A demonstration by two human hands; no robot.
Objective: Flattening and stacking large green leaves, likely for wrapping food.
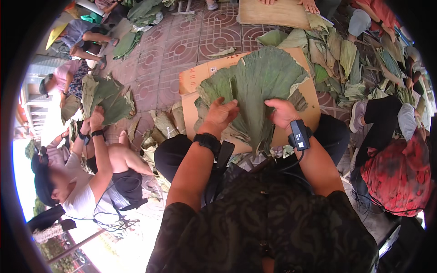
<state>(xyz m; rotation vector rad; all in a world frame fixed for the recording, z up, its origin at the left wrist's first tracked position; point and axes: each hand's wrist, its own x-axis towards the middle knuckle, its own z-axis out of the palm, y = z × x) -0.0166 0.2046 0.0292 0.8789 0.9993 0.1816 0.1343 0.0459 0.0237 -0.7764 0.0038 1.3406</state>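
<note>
A large dried green lotus leaf (269,75), folded into a fan shape, spreads above my lap with its narrow end towards me. My right hand (282,113) grips its right edge, the thumb in front and the fingers partly hidden behind. Over the left part of the leaf is my left hand (221,115), fingers bent and partly apart. Whether it pinches the leaf I cannot tell. Under the leaf, a cardboard sheet (309,119) with red markings rests across my knees. More dried leaf shows beneath the top one, partly covered.
Dried leaves are heaped at the right (336,65), and a tied bundle (167,124) lies by my left knee. At the left a person holds up leaves (109,94). Across from me, another person's hands rest on a board (273,15). Someone in red (396,174) sits close on the right.
</note>
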